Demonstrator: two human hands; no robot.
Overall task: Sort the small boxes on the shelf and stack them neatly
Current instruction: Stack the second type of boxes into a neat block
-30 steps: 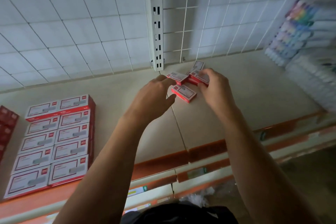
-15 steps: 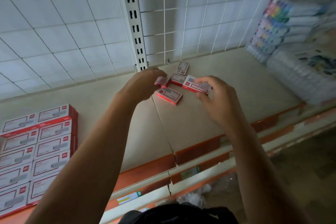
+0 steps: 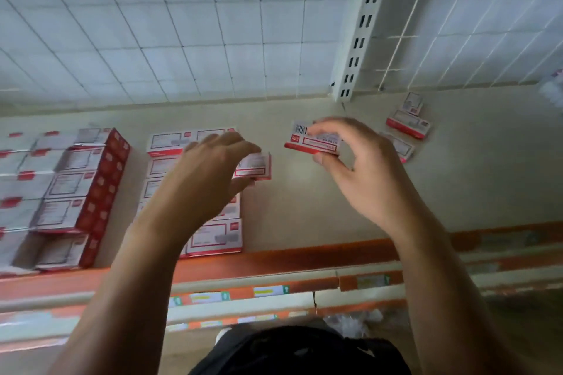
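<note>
Both grips are occupied. Your left hand (image 3: 207, 173) pinches the left box (image 3: 255, 166) between thumb and curled fingers. It hangs over the shelf (image 3: 304, 210), just beside the right edge of the low block (image 3: 214, 237) of laid boxes. Your right hand (image 3: 359, 167) holds the right box (image 3: 307, 141) with fingers on the far long edge and thumb on the near one, barcode face up. This box sits between the low block and the loose boxes (image 3: 408, 128), which lie askew near the upright (image 3: 362, 24). A tall block (image 3: 85, 186) stands further left.

Handling, as judged from appearance: each box is small, light printed card. It looks stiff along its edges but likely to dent if you squeeze the broad faces. The glossy surface may slip under a loose pinch. Take hold across the two long edges, near the middle, so the box stays level and its label stays readable. When you set one down, bring an edge against a neighbour first, since a light box will skate if nudged. The motion blur hides the finer print.
</note>
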